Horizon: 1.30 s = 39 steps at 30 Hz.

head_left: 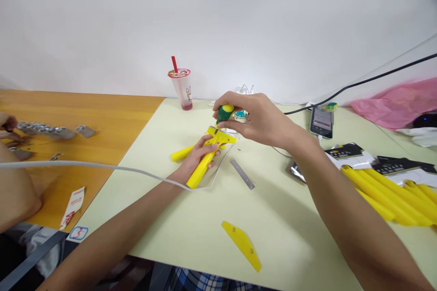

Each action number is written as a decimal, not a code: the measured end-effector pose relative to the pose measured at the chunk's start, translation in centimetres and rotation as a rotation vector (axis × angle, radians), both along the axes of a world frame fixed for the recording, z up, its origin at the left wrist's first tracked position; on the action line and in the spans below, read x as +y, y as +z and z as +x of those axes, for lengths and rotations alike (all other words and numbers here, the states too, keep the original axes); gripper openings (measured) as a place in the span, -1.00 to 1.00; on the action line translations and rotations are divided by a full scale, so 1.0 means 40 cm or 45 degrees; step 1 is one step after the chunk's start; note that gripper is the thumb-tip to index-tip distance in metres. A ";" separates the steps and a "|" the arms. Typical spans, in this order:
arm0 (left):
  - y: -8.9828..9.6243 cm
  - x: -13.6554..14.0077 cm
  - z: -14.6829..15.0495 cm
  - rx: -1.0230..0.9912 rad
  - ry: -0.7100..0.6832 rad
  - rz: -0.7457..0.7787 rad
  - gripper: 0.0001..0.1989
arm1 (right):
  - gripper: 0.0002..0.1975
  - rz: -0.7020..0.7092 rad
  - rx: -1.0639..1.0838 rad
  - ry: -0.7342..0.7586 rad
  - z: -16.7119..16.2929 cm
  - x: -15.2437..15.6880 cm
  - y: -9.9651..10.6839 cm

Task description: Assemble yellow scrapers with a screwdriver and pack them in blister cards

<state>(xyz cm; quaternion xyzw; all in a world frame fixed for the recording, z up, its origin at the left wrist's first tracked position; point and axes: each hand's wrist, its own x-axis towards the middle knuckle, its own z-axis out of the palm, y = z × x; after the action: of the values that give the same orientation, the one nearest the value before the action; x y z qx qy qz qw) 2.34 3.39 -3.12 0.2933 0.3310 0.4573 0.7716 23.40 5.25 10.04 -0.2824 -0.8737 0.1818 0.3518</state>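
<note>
My left hand [201, 152] is closed around a yellow scraper [202, 170], its handle pointing toward me and its wide head at the far end. Above that head, my right hand [254, 116] grips a screwdriver [224, 113] by its green and yellow handle. The screwdriver stands nearly upright with its tip down at the scraper head. Another yellow handle [180, 153] lies partly behind my left hand. A grey metal blade [242, 174] rests on the table to the right, and a flat yellow plate with two holes [242, 245] lies nearer to me.
A cup with a red straw [181, 88] stands near the wall. Yellow handles [392, 191], black-and-white packets [351, 154] and a phone [322, 122] lie at right. A white cable [136, 170] crosses the view. Another person's hand [7, 122] is by metal parts [48, 130] at left.
</note>
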 end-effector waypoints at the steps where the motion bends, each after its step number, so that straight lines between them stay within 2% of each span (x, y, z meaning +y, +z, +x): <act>1: 0.000 -0.001 0.000 0.002 -0.004 0.000 -0.38 | -0.79 0.000 -0.016 -0.023 0.002 -0.001 0.001; 10: -0.014 0.011 -0.012 0.021 0.037 -0.062 -0.47 | -0.87 -0.026 -0.095 -0.115 0.016 -0.023 0.037; 14: -0.028 0.019 -0.019 -0.017 0.022 -0.024 -0.48 | -0.77 -0.088 -0.148 -0.180 0.044 -0.017 0.052; 19: -0.025 0.014 -0.014 -0.033 0.045 0.016 -0.45 | -0.77 -0.197 -0.331 -0.250 0.073 0.033 0.015; 27: -0.018 0.012 -0.009 -0.026 0.055 0.040 -0.43 | -0.79 -0.260 -0.525 -0.239 0.081 0.104 -0.057; 39: -0.012 0.010 -0.012 -0.033 0.019 0.021 -0.48 | -0.81 -0.251 -0.544 -0.229 0.086 0.115 -0.068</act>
<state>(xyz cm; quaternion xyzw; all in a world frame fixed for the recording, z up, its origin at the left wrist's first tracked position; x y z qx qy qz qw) 1.86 3.79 -3.58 0.2912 0.3192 0.4695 0.7700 26.86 9.85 7.32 -0.4240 -0.8777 0.1702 0.1446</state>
